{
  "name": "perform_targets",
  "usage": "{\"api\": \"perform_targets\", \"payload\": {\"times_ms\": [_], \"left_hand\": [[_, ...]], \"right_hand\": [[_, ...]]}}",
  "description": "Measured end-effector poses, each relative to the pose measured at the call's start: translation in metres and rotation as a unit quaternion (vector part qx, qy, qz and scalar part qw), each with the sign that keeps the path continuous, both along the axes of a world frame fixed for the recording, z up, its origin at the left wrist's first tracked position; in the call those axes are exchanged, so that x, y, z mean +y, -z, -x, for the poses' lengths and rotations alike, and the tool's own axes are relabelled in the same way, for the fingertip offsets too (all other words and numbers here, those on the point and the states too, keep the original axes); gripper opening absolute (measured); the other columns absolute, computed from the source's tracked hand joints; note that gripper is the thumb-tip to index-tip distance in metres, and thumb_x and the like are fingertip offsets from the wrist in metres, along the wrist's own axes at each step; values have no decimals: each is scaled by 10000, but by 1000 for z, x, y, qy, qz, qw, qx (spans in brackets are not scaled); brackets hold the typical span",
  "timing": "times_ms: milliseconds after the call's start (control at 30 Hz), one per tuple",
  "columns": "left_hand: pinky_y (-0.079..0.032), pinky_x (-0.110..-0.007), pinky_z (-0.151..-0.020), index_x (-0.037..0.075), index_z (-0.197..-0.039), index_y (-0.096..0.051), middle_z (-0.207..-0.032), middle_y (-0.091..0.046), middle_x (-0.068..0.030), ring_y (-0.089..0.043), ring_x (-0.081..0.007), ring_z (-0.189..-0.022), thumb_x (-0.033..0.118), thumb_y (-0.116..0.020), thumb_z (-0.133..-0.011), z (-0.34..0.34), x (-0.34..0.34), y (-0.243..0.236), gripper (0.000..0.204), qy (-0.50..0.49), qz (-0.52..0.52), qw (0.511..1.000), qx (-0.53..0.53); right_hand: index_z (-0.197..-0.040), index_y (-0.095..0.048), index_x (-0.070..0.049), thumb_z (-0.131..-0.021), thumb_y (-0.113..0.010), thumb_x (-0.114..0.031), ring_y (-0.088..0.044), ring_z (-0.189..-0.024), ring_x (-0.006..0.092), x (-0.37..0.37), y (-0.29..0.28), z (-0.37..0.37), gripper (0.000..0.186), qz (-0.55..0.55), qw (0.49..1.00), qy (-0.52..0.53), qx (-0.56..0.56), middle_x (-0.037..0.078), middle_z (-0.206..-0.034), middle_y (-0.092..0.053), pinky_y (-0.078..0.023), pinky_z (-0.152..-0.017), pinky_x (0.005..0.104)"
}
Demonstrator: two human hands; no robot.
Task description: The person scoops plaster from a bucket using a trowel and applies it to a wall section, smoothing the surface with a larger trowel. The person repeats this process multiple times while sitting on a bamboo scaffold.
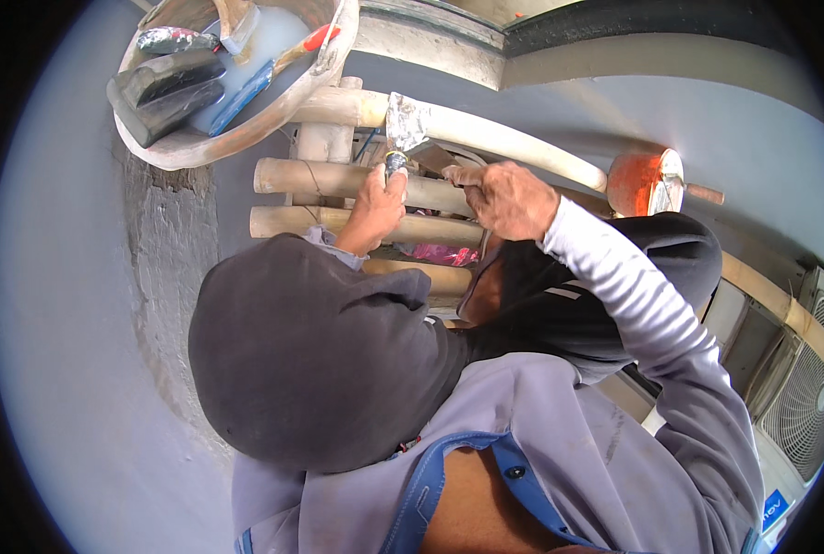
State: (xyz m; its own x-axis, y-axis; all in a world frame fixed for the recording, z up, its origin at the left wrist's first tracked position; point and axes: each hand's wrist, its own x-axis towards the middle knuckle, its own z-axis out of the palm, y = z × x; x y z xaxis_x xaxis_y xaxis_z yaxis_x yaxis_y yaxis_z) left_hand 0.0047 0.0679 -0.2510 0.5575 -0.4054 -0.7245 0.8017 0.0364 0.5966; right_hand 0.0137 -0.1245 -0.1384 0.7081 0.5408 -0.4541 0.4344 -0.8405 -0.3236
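Observation:
My left hand (373,212) is closed round the dark handle of a putty knife (406,122), whose upright blade is smeared with white paste. From the right, my right hand (517,201) grips the light handle of a second scraper (433,159). That scraper's blade points left and meets, or nearly meets, the lower part of the first blade; I cannot tell whether they touch. Both hands are above bamboo poles (338,178), in front of my bent knees in dark trousers.
At the upper left, a bucket (170,157) holds cloudy water, a brush and other tools. An orange-stained container (632,183) with a wooden-handled tool is at the right. Fan units (805,411) stand lower right. A rough grey strip (176,268) runs down the left wall.

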Motion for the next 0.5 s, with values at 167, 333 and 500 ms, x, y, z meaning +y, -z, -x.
{"api": "perform_targets", "payload": {"times_ms": [167,333,500], "left_hand": [[-305,-245,-368,60,-1023,-443,-666,-452,3,-409,-73,-463,279,-494,-951,2,0,-1,237,3,18,1000,-5],[-308,-251,-366,58,-1032,-447,-665,-452,0,-414,-77,-462,273,-491,-953,2,-2,-1,233,-7,5,1000,9],[-310,-254,-370,60,-1031,-447,-667,-452,-4,-417,-79,-465,265,-490,-951,1,-1,1,225,7,11,1000,-2]], "right_hand": [[-1098,-626,30,-854,-448,-55,-665,-812,362,19,-6,-21,313,23,997,66,42,264,-982,-646,-543,-785,394],[-1184,-595,-44,-839,-478,-140,-663,-783,383,12,10,-15,377,-41,993,104,45,277,-885,-647,-541,-735,444],[-1233,-570,-69,-844,-468,-157,-663,-771,396,15,-1,-23,411,-27,976,184,111,280,-847,-647,-537,-724,465]]}}
